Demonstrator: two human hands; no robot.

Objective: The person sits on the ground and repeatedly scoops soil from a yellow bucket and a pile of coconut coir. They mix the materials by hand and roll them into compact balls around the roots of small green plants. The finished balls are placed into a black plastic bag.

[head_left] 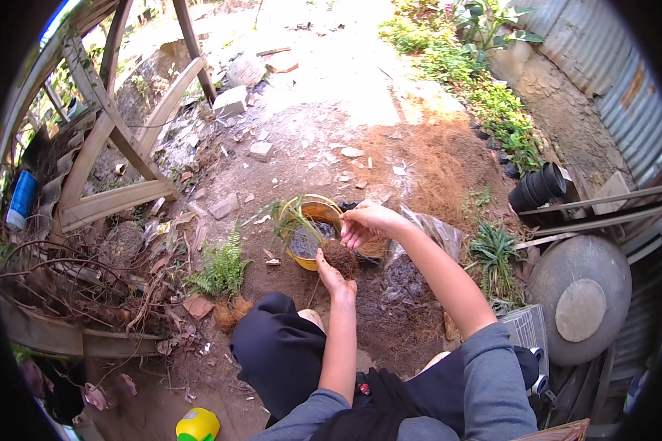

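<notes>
Holds the plant [293,219] by its brown, fibrous root ball [340,259], near the middle of the view and just beside the yellow bucket [320,209]. Runs slantwise along its long axis, from roots at the lower right to narrow green leaves at the upper left, partly across the bucket's mouth. Leans, then, leftward and away from the grip, with leaves over the bucket and roots at its right-hand side. Cannot tell whether to call the roots touching the rim or clear of it.

Cradles the root ball in the left hand [336,281], from below and from the near side, with the thumb along its left. Looks like a closed, supporting hold, with roots against the palm.

Poises the right hand [373,219] above and to the right of the root ball, with fingertips bent down and drawn together near its top. Cannot tell between a pinch on a loose strand and fingers closed on nothing, nor between contact and a slight gap. Ranks the left hand as nearer to the roots, the right as close second.

Shows dark, wet-looking material inside the bucket. Includes clear plastic [441,232] beyond the right forearm and a green fern [221,268] left of the bucket, just above a brown husk [232,314]. Takes in, farther right, a low leafy tuft [495,253], black pots [537,188] and a large grey disc [581,309].
</notes>
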